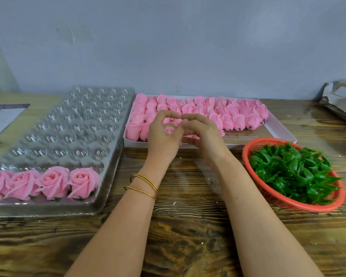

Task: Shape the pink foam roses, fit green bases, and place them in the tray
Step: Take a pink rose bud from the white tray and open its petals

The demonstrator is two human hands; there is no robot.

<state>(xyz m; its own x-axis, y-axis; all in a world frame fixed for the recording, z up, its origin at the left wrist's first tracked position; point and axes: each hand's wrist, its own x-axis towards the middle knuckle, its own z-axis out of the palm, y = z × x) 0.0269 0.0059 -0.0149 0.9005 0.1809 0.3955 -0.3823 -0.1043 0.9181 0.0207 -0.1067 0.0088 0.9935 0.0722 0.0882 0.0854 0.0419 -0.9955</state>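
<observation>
My left hand [162, 136] and my right hand [203, 134] are raised together over the front left of the white box [276, 128] of unshaped pink foam roses [234, 114]. Between them they hold one pink foam rose [169, 130], fingers curled round it, fingertips touching above it. Most of that rose is hidden by the hands. The clear plastic tray [74, 124] lies at the left, with several shaped roses [52, 181] on green bases in its nearest row. A red basket [288, 204] of green bases [294, 170] stands at the right.
The wooden table [188, 226] runs under everything, against a grey wall. A printed sheet [2, 118] and a pen lie at the far left. Crumpled grey wrapping [342, 98] sits at the back right corner.
</observation>
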